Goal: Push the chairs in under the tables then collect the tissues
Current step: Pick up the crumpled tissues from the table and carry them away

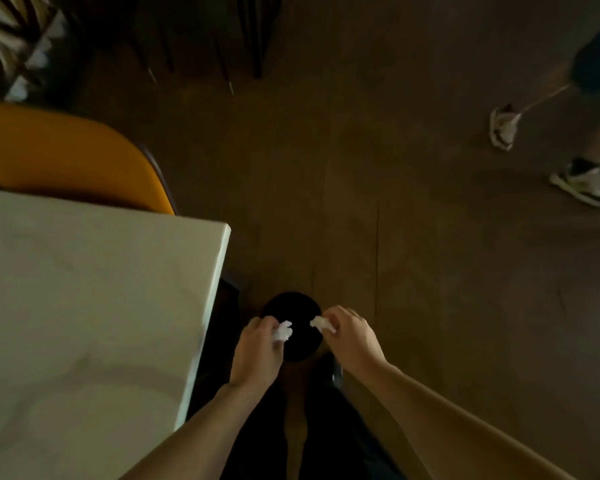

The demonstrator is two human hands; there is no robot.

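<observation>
My left hand (pixel 258 351) grips a crumpled white tissue (pixel 283 331). My right hand (pixel 352 336) pinches a second white tissue (pixel 322 323). Both hands hover over a round black container (pixel 297 306) that stands on the floor by the table corner. An orange chair (pixel 66 157) sits tucked against the far side of the pale table (pixel 84 306) on my left.
Brown floor stretches ahead and to the right. Another person's legs in white sneakers (pixel 582 183) stand at the far right. Dark chair legs (pixel 222 46) show at the top. A striped surface (pixel 4 36) fills the top left corner.
</observation>
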